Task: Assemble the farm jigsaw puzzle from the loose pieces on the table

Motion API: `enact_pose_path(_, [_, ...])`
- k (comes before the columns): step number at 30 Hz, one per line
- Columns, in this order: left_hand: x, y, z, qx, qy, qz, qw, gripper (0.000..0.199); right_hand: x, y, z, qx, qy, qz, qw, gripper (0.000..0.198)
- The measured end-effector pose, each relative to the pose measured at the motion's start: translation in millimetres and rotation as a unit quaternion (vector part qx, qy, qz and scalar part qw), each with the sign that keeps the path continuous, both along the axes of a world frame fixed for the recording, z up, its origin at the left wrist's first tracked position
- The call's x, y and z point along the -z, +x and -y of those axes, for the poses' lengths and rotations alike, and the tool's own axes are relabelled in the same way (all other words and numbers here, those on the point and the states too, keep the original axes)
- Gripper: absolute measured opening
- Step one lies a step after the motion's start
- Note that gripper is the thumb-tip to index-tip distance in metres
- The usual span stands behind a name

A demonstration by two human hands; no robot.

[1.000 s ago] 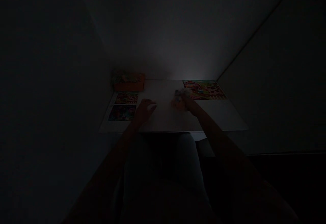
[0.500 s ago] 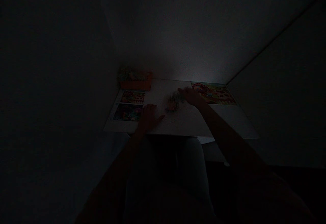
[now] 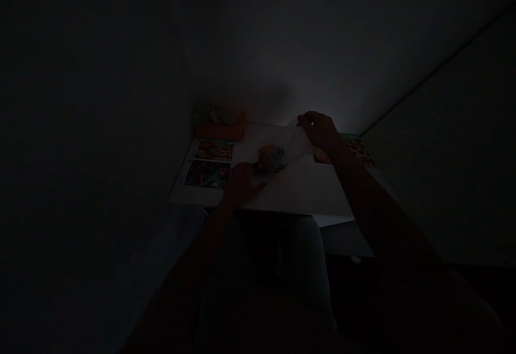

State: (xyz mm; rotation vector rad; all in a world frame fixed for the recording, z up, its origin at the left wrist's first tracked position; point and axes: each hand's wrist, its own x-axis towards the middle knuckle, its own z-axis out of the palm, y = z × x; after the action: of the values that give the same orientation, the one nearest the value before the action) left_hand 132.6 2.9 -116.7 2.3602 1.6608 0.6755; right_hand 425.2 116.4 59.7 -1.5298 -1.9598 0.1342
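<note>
The light is very dim. My right hand is raised above the white table, pinching the upper end of a clear plastic bag. Down at the bag's lower left end sits a bunch of small multicoloured pieces; whether all of them lie inside the bag I cannot tell. Beside them on the left, my left hand rests palm down on the table, thumb stretched out, its fingertips close to the pieces.
An orange box with a crumpled, pale bundle in it stands at the back left. In front of it lies a sheet with two colourful pictures. Another colourful picture lies at the back right, partly behind my right arm. Walls rise behind the table.
My right hand has lifted up and to the right, drawing the clear bag's end with it. The coloured pieces have shifted slightly; my left hand has barely moved.
</note>
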Motion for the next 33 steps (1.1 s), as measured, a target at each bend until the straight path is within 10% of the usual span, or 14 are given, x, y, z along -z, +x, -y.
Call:
enact_pose_path(12, [9.0,1,-1,-0.018,-0.002,0.01,1.0,0.09,-36,50,17,0.009,0.071,-0.098,0.993,0.058])
enact_pose_path(20, [7.3,3,1,-0.014,0.006,0.003,1.0,0.094,0,43,43,-0.023,-0.019,-0.239,0.97,0.067])
enact_pose_path(29, [2.4,4,5,-0.009,0.0,-0.003,1.0,0.096,68,-54,51,-0.053,-0.129,-0.385,0.912,0.055])
enact_pose_path(33, [5.8,3,4,-0.005,-0.01,0.001,1.0,0.094,96,-137,59,-0.148,-0.201,-0.209,0.946,0.055])
